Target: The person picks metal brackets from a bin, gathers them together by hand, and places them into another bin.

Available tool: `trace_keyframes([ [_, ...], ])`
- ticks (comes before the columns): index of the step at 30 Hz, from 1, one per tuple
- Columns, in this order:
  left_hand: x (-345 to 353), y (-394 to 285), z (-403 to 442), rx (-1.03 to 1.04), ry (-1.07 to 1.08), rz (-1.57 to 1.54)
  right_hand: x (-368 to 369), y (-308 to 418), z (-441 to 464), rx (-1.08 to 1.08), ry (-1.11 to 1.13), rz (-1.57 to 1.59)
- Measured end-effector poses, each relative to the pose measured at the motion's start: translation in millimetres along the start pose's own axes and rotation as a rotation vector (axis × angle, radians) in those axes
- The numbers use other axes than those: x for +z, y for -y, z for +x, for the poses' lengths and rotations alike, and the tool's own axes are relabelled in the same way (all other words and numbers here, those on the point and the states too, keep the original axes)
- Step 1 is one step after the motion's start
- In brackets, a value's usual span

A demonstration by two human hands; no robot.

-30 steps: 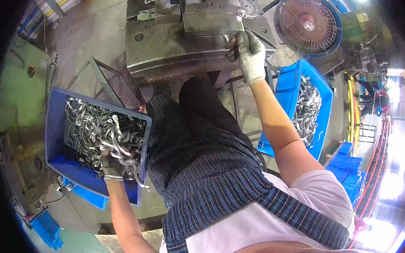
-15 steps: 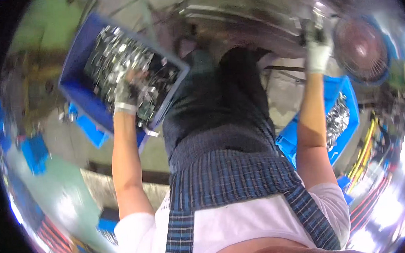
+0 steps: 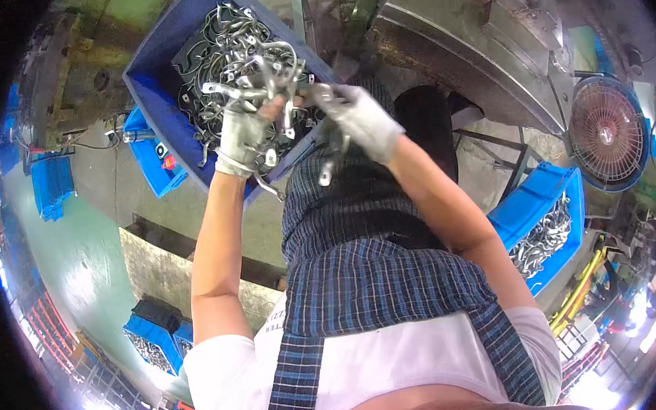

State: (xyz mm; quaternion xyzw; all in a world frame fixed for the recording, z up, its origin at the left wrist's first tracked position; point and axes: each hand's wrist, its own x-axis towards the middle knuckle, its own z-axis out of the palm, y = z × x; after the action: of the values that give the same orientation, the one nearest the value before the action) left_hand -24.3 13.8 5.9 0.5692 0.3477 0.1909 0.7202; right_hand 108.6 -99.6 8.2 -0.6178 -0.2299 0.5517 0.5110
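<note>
My left hand [image 3: 241,137], in a white work glove with bare fingertips showing, is closed around several bent metal strips [image 3: 225,89] above a dark blue bin [image 3: 160,136]. Curved, shiny metal pieces with holed ends [image 3: 229,32] fill much of that bin. At the bin's right edge, my gloved right hand [image 3: 364,124] reaches in close to the left one. Its fingers are bent and blurred around a metal strip [image 3: 324,98]. Below them, over my lap, another blurred metal strip [image 3: 326,172] shows; I cannot tell what supports it.
A heavy metal machine [image 3: 476,45] stands ahead on the right, with a round fan [image 3: 607,134] beside it. Right of my legs sits a light blue bin [image 3: 575,212] holding metal pieces [image 3: 544,240]. Another blue bin [image 3: 148,167] stands left of the dark blue one.
My right hand has come from beside the machine and fan across to the dark blue bin. My left hand, earlier down among the pieces, now holds several strips. The view has shifted somewhat.
</note>
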Motion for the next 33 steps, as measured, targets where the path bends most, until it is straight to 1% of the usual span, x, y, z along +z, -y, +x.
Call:
trace_keyframes([
  [1,3.3,-0.8,-2.1,0.088,0.015,0.041,11.0,10.0,1.0,0.082,0.000,-0.034],
  [2,-7.5,11.3,0.1,0.165,0.002,0.372,19.7,-0.4,10.4,0.004,-0.089,-0.045],
  [3,-2.0,-4.5,-6.6,0.130,-0.001,0.518,21.4,-19.2,25.1,-0.069,-0.093,-0.077],
  [5,-7.0,5.0,-3.2,0.099,0.022,0.650,21.1,-34.5,34.1,-0.115,-0.035,-0.049],
  [8,-3.3,20.8,4.2,0.172,-0.116,0.150,24.4,-19.4,16.4,0.012,-0.108,0.187],
  [9,-10.9,24.3,11.6,0.067,-0.183,-0.108,21.3,-19.7,9.6,-0.013,-0.120,0.223],
  [11,-36.1,2.4,11.5,-0.328,-0.146,-0.291,6.2,-19.4,-7.3,-0.065,-0.141,0.290],
  [12,-61.8,24.7,23.0,-0.300,-0.143,-0.423,-3.1,-11.7,-20.8,-0.043,-0.092,0.347],
  [13,-57.6,8.3,15.5,-0.301,-0.128,-0.574,-12.6,-16.3,-28.4,-0.113,-0.171,0.297],
  [14,-55.7,-0.9,6.8,-0.313,-0.165,-0.613,-26.9,-21.2,-37.8,-0.151,-0.243,0.136],
  [15,-53.9,-4.8,0.7,-0.324,-0.200,-0.652,-42.7,-24.8,-50.0,-0.388,-0.421,-0.241],
  [16,-65.5,7.7,-1.2,-0.378,-0.223,-0.705,-58.3,-11.5,-68.2,-0.473,-0.484,-0.385],
  [17,-87.1,31.8,8.7,-0.492,-0.101,-0.880,-84.6,-20.1,-79.1,-0.614,-0.684,-0.662],
  [18,-82.4,30.3,5.9,-0.477,-0.118,-0.848,-106.8,-36.3,-86.8,-0.698,-0.868,-0.565],
  [19,-76.3,28.7,2.1,-0.463,-0.129,-0.815,-110.6,-22.3,-98.2,-0.757,-0.958,-0.307],
  [20,-75.4,36.7,4.8,-0.430,-0.077,-0.763,-121.3,0.5,-111.3,-0.669,-0.654,0.277],
  [22,-32.1,9.4,-7.1,-0.433,-0.392,-0.576,-152.2,-2.9,-112.3,-0.696,-1.080,-0.055],
  [23,-33.1,19.1,1.6,-0.495,-0.435,-0.519,-161.9,2.6,-114.6,-0.676,-1.183,-0.187],
  [24,-47.2,41.7,10.7,-0.447,-0.252,-0.744,-164.5,8.4,-113.3,-0.687,-1.318,-0.282],
  [25,-30.5,33.7,7.5,-0.437,-0.313,-0.786,-197.7,-18.4,-107.4,-0.632,-1.394,-0.210],
  [26,-27.4,29.1,7.7,-0.462,-0.145,-0.860,-193.5,-7.9,-100.2,-0.730,-1.421,-0.145],
  [27,-23.2,26.9,8.5,-0.426,-0.040,-0.840,-192.1,1.2,-95.2,-0.780,-1.403,-0.114],
  [28,-19.1,24.3,8.7,-0.385,0.063,-0.818,-203.2,-2.8,-89.0,-0.804,-1.321,-0.025],
  [29,-11.0,21.3,7.0,-0.342,0.008,-0.752,-222.8,-13.6,-79.5,-0.790,-1.345,-0.112],
  [31,9.4,9.1,4.7,-0.280,0.064,-0.735,-214.4,1.5,-79.8,-0.789,-1.293,-0.045],
  [32,20.0,-7.4,-1.2,-0.336,0.089,-0.668,-219.5,-1.4,-80.1,-0.811,-1.249,-0.068],
  [33,20.6,-5.2,0.7,-0.356,0.159,-0.707,-220.3,-6.3,-79.1,-0.812,-1.237,-0.057],
])
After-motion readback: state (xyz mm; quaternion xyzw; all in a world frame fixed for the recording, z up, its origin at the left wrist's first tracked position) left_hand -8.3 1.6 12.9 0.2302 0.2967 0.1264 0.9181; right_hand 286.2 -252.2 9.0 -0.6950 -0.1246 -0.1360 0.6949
